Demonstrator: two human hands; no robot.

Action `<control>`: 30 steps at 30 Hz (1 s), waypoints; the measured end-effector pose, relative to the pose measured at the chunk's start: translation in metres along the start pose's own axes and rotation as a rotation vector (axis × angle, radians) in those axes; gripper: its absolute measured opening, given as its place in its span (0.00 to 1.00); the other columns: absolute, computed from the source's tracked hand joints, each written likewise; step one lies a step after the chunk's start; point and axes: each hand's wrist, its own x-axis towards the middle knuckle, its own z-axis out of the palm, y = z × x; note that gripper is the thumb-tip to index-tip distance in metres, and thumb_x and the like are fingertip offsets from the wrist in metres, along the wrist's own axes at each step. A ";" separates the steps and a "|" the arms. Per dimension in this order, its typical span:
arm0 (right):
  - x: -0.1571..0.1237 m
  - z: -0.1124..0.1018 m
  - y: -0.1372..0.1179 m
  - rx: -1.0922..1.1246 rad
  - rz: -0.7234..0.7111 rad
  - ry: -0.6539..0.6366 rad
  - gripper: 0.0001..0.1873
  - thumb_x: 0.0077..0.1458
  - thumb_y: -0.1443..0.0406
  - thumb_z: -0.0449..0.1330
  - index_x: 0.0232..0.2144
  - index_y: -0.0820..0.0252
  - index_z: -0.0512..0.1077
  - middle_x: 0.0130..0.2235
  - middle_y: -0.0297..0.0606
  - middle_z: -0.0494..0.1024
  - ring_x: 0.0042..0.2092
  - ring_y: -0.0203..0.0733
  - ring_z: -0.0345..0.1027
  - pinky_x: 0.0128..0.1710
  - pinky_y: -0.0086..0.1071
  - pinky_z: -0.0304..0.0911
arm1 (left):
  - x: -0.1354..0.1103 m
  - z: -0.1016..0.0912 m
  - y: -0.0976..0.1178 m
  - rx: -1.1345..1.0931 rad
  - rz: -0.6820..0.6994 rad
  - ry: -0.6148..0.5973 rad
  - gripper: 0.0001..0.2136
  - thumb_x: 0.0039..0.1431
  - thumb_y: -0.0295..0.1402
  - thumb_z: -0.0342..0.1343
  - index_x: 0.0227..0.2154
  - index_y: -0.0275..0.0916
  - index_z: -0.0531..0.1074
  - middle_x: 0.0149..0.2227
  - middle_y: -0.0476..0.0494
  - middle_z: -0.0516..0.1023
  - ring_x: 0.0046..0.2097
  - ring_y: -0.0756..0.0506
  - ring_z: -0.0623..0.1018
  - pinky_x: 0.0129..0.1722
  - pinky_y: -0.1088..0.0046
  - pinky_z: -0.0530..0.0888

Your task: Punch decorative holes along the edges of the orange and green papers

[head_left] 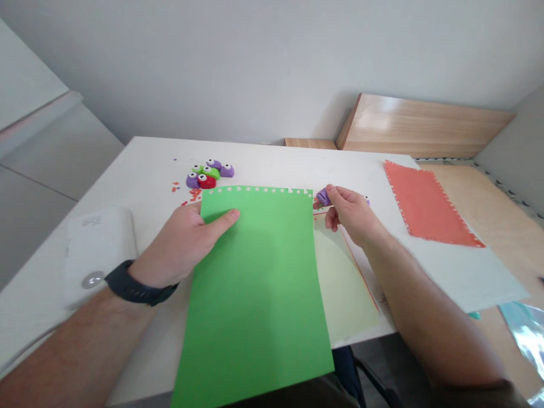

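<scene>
A bright green paper sheet (259, 289) lies in front of me, with a row of small holes punched along its far edge. My left hand (187, 241) grips its left edge, thumb on top and fingers under the sheet. My right hand (351, 212) is closed on a small purple paper punch (323, 196) at the sheet's far right corner. Under the green sheet, a pale yellow sheet (344, 283) sticks out to the right.
Several small punches with googly eyes (209, 174) and paper scraps (189, 194) lie at the back left. A red-orange sheet with punched edges (429, 204) lies to the right. A white box (100, 252) sits by my left wrist. Wooden boards (420, 124) lean behind the white table (272, 156).
</scene>
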 end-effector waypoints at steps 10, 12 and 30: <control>0.001 0.000 -0.001 -0.017 -0.017 -0.012 0.24 0.62 0.45 0.61 0.34 0.60 0.73 0.39 0.41 0.81 0.20 0.30 0.67 0.15 0.26 0.57 | -0.001 -0.001 0.003 -0.004 -0.015 0.001 0.24 0.61 0.47 0.65 0.56 0.41 0.78 0.44 0.44 0.87 0.37 0.43 0.86 0.35 0.71 0.83; 0.001 -0.001 0.000 -0.015 -0.017 -0.013 0.22 0.62 0.46 0.61 0.34 0.59 0.73 0.34 0.38 0.80 0.21 0.31 0.67 0.16 0.25 0.56 | -0.001 -0.001 0.002 -0.015 -0.016 -0.010 0.24 0.61 0.48 0.64 0.56 0.41 0.78 0.44 0.44 0.87 0.38 0.42 0.86 0.36 0.70 0.83; 0.004 -0.006 0.004 -0.204 -0.116 0.150 0.25 0.61 0.42 0.60 0.36 0.57 0.77 0.20 0.30 0.70 0.21 0.34 0.61 0.20 0.28 0.55 | 0.000 0.000 0.001 -0.016 -0.016 -0.007 0.23 0.59 0.48 0.65 0.53 0.40 0.79 0.43 0.43 0.87 0.38 0.41 0.86 0.36 0.68 0.83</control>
